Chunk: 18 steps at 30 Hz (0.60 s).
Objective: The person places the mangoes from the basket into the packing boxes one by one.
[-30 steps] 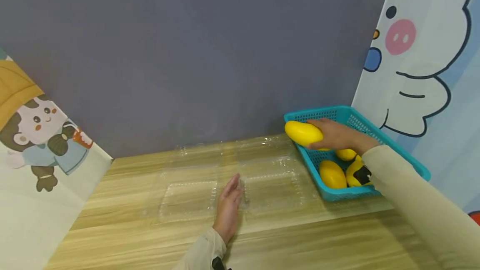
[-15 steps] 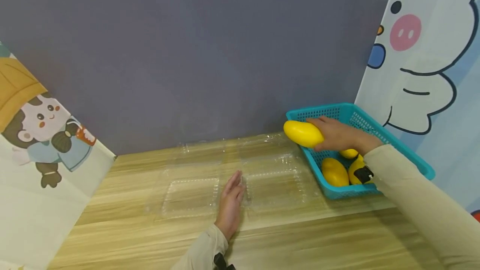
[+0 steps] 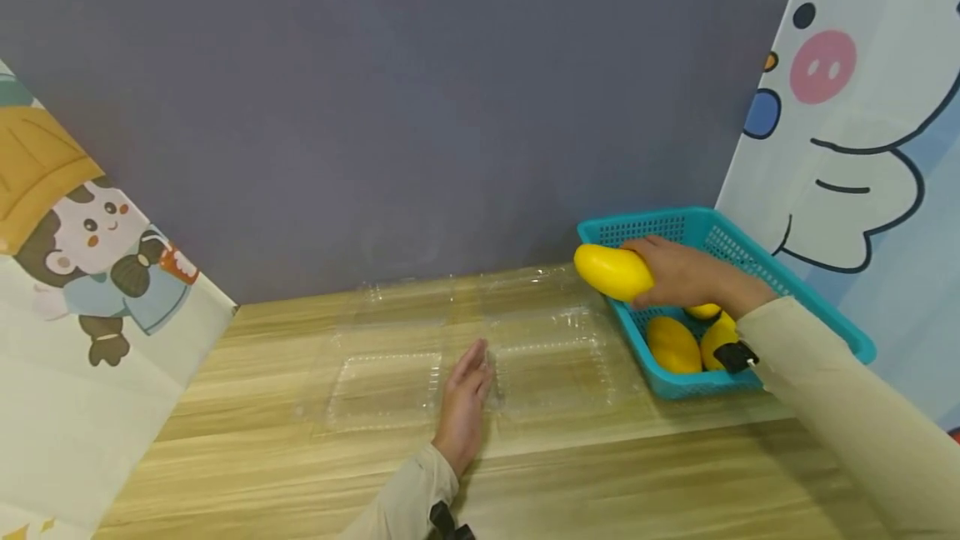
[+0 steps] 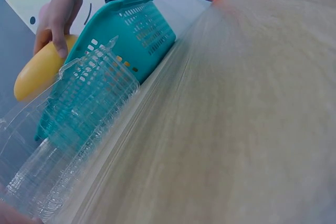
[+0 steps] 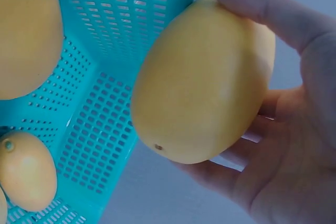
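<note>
My right hand grips a smooth yellow mango over the left rim of the turquoise basket. In the right wrist view, the thumb lies across the top of this mango and fingers curl behind it. Several yellow fruits, one a mango, lie inside the basket, partly hidden by the arm. My left hand, fingers straight, lies between two clear plastic clamshell boxes, the left box and the right box. It seems to touch the right box's edge. Both lids are folded back.
A wood-patterned table bears everything. Behind it rises a dark grey wall. Panels with cartoon prints, a child at left and a pig-nosed figure at right, stand at the sides.
The view has shifted slightly, so the scene sits a little farther right. My right hand keeps its grip on the mango above the basket rim; the left hand stays by the boxes.
</note>
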{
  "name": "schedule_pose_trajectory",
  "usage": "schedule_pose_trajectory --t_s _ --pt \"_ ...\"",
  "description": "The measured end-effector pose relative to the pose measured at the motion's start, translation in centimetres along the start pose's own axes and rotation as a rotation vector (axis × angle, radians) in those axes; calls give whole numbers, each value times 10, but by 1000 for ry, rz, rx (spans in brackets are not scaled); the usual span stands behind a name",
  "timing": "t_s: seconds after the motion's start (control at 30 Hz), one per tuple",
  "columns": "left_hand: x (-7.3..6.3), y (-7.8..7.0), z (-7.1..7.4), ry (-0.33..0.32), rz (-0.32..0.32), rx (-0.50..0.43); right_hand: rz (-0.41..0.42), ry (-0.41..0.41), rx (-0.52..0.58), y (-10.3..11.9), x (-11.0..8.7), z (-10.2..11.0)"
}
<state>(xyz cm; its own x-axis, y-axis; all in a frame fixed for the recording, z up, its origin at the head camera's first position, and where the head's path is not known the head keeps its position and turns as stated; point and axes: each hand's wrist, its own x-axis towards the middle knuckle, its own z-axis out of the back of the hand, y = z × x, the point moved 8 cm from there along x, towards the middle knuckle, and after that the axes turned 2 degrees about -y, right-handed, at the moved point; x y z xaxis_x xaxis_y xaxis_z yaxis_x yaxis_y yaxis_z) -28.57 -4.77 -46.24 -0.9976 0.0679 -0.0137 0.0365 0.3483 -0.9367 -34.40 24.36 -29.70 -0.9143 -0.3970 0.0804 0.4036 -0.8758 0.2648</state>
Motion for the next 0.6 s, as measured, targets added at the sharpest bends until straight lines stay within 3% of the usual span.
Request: schedule_pose_trajectory --t_s 0.6 --pt "2 2 1 8 -1 -4 13 -43 -54 29 -10 1"
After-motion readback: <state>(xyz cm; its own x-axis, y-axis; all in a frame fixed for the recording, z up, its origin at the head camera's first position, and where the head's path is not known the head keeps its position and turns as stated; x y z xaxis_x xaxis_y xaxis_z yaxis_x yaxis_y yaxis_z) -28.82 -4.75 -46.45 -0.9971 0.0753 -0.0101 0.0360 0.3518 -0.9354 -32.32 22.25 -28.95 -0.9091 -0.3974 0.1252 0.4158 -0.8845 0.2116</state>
